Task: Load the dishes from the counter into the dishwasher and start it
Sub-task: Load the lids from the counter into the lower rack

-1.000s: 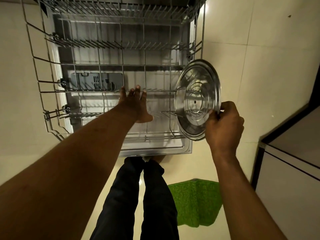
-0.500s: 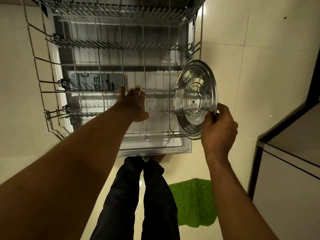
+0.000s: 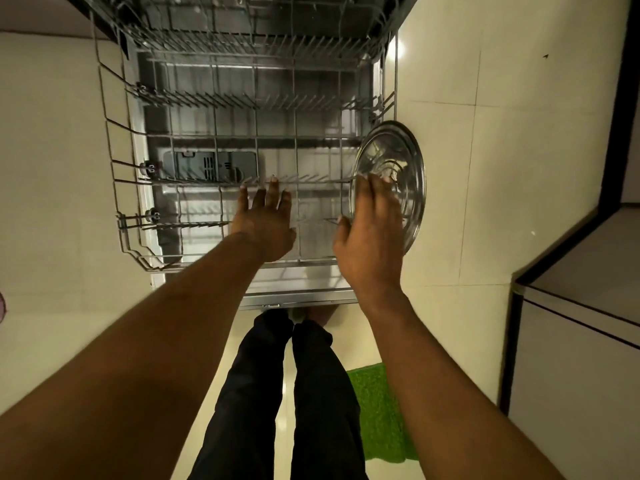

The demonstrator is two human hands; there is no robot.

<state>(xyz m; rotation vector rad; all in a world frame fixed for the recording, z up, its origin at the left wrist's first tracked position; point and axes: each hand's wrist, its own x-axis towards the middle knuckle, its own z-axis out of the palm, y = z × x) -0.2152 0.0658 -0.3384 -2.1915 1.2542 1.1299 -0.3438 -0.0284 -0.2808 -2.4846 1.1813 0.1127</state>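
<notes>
Reaching down over an open dishwasher, the right hand (image 3: 369, 237) lies flat against the face of a round steel plate (image 3: 403, 154), fingers straight and together, thumb spread away to the left. It is relaxed and touches the plate without gripping it. The plate stands on edge, slightly tilted, at the right end of the lower rack (image 3: 166, 268), its ridged face turned towards the rack's middle and its rim level with the rack's right wall.

Just to the left, the left hand (image 3: 265, 220) is also loose and holds nothing, with fingers straight and slightly fanned. It hangs above the rack's middle rows of tines; whether it touches the wires cannot be told.

The grey wire rack is pulled out over the lowered dishwasher door (image 3: 301, 296), and a grey detergent dispenser (image 3: 207, 166) shows through the wires. An upper rack (image 3: 259, 46) sits above, at the top of the view.

Below the arms are the person's legs in dark trousers (image 3: 277, 393), standing on pale floor tiles (image 3: 485, 202). A green mat (image 3: 381, 410) lies beside them, and a pale, dark-edged cabinet (image 3: 581, 323) stands at the far right.
</notes>
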